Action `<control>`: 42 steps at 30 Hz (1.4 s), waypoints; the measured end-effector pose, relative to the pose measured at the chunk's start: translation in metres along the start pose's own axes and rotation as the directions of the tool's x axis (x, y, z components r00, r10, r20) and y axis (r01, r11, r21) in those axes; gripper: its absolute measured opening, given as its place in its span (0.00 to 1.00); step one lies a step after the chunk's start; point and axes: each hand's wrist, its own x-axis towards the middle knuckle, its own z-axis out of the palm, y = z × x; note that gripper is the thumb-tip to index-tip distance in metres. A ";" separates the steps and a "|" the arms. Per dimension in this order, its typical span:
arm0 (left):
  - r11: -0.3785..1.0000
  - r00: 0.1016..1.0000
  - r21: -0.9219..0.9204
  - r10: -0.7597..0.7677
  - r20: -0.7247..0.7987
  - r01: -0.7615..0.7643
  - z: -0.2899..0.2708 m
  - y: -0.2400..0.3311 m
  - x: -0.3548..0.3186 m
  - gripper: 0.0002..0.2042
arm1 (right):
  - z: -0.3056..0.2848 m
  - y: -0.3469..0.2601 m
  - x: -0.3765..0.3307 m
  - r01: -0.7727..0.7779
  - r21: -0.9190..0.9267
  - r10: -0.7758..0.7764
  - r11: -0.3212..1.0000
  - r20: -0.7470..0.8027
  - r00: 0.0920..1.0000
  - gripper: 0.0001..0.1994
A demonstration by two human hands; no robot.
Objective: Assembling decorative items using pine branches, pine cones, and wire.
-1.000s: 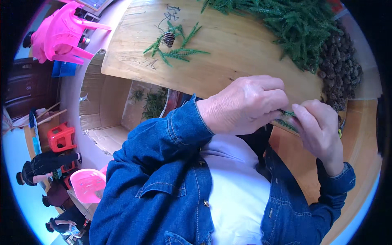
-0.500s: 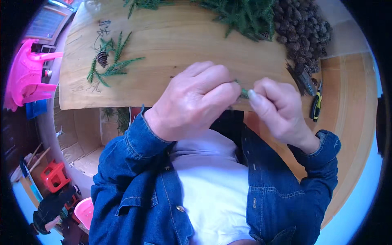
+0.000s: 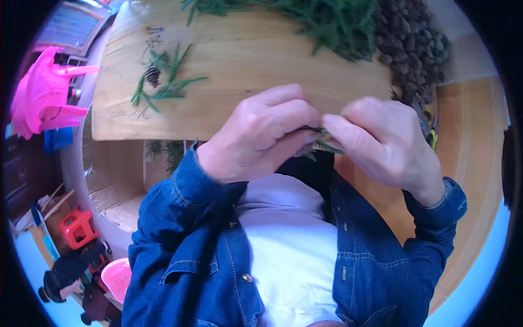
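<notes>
In front of my chest, at the table's near edge, my left hand [image 3: 261, 133] is closed around a small green fir sprig [image 3: 329, 146]. Some dark, thin part shows between its fingers, too blurred to name. My right hand [image 3: 389, 144] pinches at the same sprig, thumb and fingers pressed together close to the left fingertips. Needles stick out below and between the two hands. Most of the sprig is hidden by the fingers.
On the wooden table [image 3: 229, 65], a pinecone [image 3: 152, 76] lies among fir sprigs [image 3: 177, 84] at left. Fir branches [image 3: 343, 27] and a heap of pinecones [image 3: 411, 49] fill the far right. Yellow-handled pliers [image 3: 434, 139] lie at right. A cardboard box [image 3: 117, 169] stands below the table.
My right hand has come in toward my left hand, and the fingers now nearly meet. More of the sprig shows beneath them. The whole view has shifted slightly.
</notes>
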 end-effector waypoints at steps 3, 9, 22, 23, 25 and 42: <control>1.000 1.000 0.016 0.015 0.020 -0.016 0.002 -0.002 -0.005 0.06 | -0.005 -0.008 0.007 0.034 -0.048 -0.030 0.998 0.083 0.996 0.13; 0.994 0.994 0.054 0.098 0.053 -0.100 0.005 -0.003 -0.009 0.07 | -0.008 -0.015 0.010 -0.027 -0.102 0.050 0.994 0.230 0.972 0.10; 0.994 0.990 0.055 -0.092 -0.103 0.098 0.002 0.005 0.001 0.06 | 0.000 -0.008 -0.044 -0.475 0.231 0.498 0.849 -0.047 0.866 0.03; 0.986 0.979 0.025 -0.159 -0.129 0.163 0.000 0.009 -0.001 0.07 | 0.002 -0.008 -0.056 -0.493 0.253 0.535 0.832 -0.131 0.835 0.03; 0.982 0.981 0.095 -0.151 -0.120 0.163 -0.005 0.004 -0.002 0.06 | -0.012 -0.007 -0.087 -0.692 0.209 0.722 0.691 -0.227 0.653 0.04; 0.923 0.876 -0.152 -0.383 -0.293 0.353 -0.005 -0.002 -0.006 0.01 | -0.015 0.013 -0.252 -0.938 -0.322 0.895 0.124 -0.372 0.246 0.16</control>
